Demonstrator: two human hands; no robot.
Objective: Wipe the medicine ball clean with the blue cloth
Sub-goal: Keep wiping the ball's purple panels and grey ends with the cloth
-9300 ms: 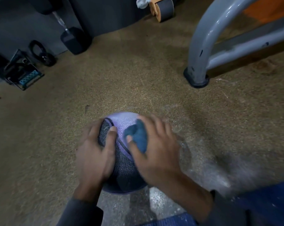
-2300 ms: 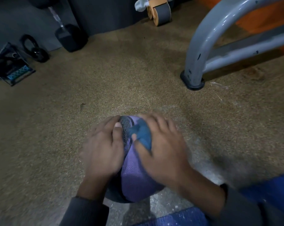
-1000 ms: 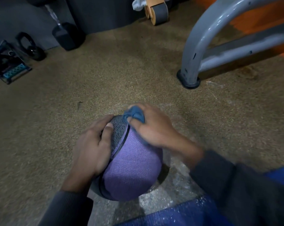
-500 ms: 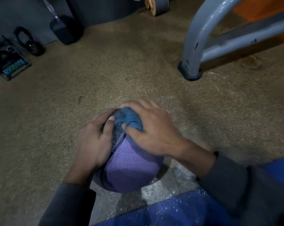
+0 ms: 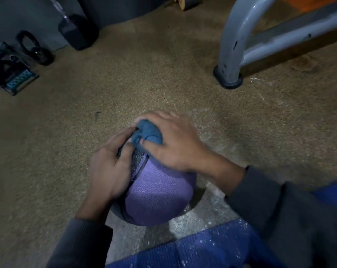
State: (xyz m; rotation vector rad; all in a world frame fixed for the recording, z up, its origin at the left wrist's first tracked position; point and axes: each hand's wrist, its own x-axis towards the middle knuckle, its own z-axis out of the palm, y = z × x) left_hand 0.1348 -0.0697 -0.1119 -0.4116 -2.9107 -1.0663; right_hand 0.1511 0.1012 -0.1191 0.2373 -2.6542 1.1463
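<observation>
The medicine ball [image 5: 158, 196] sits on the speckled brown floor [image 5: 144, 78] just in front of the person, its purple panel turned up toward the camera and a grey textured panel showing beside a dark seam near its far side. The left hand [image 5: 109, 169] lies against the ball's left flank, palm on the surface and fingers stretched forward over the curve, the fingertips reaching to the edge of the cloth. The right hand [image 5: 175, 144] comes in from the right and covers the far top of the ball; its fingers and thumb curl round the bunched blue cloth [image 5: 147, 133] and press it down onto the ball. Both forearms are in dark grey sleeves [image 5: 291, 215].

A pale, dusty patch of floor spreads under and to the right of the ball, and a blue mat [image 5: 198, 248] flecked with white lies along the bottom edge. Farther off on the right stands a grey metal tube frame [image 5: 231, 45] with a dark rubber foot [image 5: 228, 79]. At the far left, along the dark wall, are a black kettlebell [image 5: 36, 49], a dark dumbbell [image 5: 76, 31] and a small black case with a teal strip [image 5: 10, 74]. A wooden-sided wheel [image 5: 189, 1] pokes in at the top edge.
</observation>
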